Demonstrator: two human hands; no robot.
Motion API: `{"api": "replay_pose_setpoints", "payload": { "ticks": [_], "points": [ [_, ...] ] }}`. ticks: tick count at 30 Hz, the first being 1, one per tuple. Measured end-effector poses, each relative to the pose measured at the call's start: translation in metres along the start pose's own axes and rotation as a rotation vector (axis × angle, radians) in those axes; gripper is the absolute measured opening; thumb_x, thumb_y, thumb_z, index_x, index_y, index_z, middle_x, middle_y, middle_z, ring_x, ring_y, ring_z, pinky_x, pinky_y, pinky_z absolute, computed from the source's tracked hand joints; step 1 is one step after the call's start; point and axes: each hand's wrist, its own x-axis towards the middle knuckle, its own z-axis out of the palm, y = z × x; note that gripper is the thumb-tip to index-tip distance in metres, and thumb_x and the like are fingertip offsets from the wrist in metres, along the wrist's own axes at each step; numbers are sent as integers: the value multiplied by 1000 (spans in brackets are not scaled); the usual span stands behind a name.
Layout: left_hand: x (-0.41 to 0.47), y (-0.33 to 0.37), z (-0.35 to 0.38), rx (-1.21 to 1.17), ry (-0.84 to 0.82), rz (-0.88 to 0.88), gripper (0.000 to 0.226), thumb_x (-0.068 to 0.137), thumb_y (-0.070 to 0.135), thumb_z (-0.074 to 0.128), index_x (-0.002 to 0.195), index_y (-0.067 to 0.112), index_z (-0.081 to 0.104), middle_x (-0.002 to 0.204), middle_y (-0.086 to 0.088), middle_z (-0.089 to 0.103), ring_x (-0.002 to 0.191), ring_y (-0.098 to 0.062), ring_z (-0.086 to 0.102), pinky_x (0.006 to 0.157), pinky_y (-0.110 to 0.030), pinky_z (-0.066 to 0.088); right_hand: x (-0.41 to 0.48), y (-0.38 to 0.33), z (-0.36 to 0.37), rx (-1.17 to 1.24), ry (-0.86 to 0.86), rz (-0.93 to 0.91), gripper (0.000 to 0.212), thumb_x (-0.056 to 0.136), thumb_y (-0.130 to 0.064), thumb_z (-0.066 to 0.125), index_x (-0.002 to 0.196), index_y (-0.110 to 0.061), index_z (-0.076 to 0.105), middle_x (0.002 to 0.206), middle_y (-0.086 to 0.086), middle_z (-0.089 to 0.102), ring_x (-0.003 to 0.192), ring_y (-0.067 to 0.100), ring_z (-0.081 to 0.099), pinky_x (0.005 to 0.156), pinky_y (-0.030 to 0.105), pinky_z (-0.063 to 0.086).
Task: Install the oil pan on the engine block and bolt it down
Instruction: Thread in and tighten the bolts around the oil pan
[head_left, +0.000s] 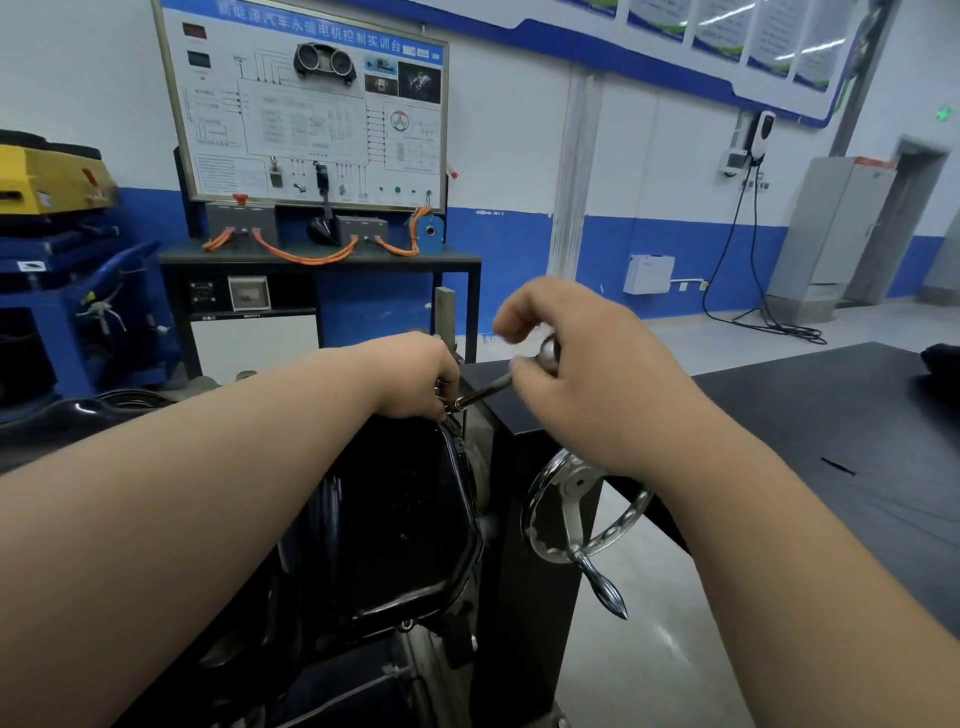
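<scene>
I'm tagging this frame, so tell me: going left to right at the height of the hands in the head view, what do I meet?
Blue stand → left hand → metal tool shaft → right hand → black tabletop.

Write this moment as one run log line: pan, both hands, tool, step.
oil pan: in place | left hand: pinches wrench tip at far rim | right hand: grips wrench handle | step: bolting down

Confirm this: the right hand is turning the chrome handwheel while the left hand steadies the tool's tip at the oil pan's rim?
No. In the head view the right hand grips the tool handle, not the handwheel, which sits below it, ungripped. The left hand does steady the tool tip at the rim of the oil pan.
</scene>
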Motion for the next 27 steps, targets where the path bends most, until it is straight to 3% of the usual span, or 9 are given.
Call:
{"api": "replay_pose_setpoints", "payload": {
  "ticks": [5,9,12,14,16,18,20,23,27],
  "points": [
    [0,-1,0,17,8,9,13,76,32,71,76,34,59,75,16,43,80,-10,43,69,-27,37,-6,-8,3,-31,-136,-38,30,82,-10,52,92,-36,44,94,-15,49,72,-2,46,61,12,36],
    [-5,-3,-3,-36,-11,-43,11,77,32,71,73,32,61,78,15,50,78,-8,49,67,-25,38,-7,-3,4,-108,-53,11,22,89,-12,48,103,-29,52,101,-7,54,89,11,50,77,26,43],
    [-13,-11,-19,-305,132,-219,12,86,35,63,74,32,62,78,15,57,73,-6,54,66,-26,39,-11,0,8,-154,30,13,22,94,-19,50,114,-23,56,105,-4,57,93,15,53,81,27,43],
    [-18,-17,-26,-550,186,-380,16,92,30,55,77,28,61,70,9,57,58,-8,51,53,-24,39,-13,0,12,-216,64,-15,23,95,-24,51,117,-22,57,104,-2,60,92,17,55,78,26,42],
    [-23,-19,-26,-756,56,-525,16,94,21,50,84,18,62,62,3,50,44,-11,39,38,-20,31,-15,-2,16,-284,126,-41,21,95,-31,52,112,-22,59,94,-1,63,85,19,58,68,29,41],
    [-27,-14,-24,-868,-91,-594,20,95,17,44,84,13,60,60,1,43,41,-10,31,34,-16,22,-15,-5,19,-343,179,-42,20,94,-38,50,102,-23,60,80,-3,64,75,20,57,57,29,40],
    [-28,-8,-24,-944,-121,-624,23,97,15,40,83,13,57,57,3,41,35,-8,27,31,-13,17,-14,-8,19,-371,179,-5,22,94,-43,47,95,-23,57,74,-5,60,71,20,54,53,28,38],
    [-29,-4,-26,-960,-100,-648,25,98,22,42,80,14,58,51,3,37,27,-6,23,30,-11,16,-14,-9,16,-319,92,9,13,93,-36,49,98,-25,51,89,-6,55,77,18,52,61,31,43],
    [-25,-10,-25,-992,-85,-668,34,96,41,45,81,14,58,63,2,37,34,-6,23,30,-16,17,-20,-15,16,-307,27,-67,11,92,-24,48,102,-27,52,99,-6,55,81,18,55,68,34,48]
  ]
}}
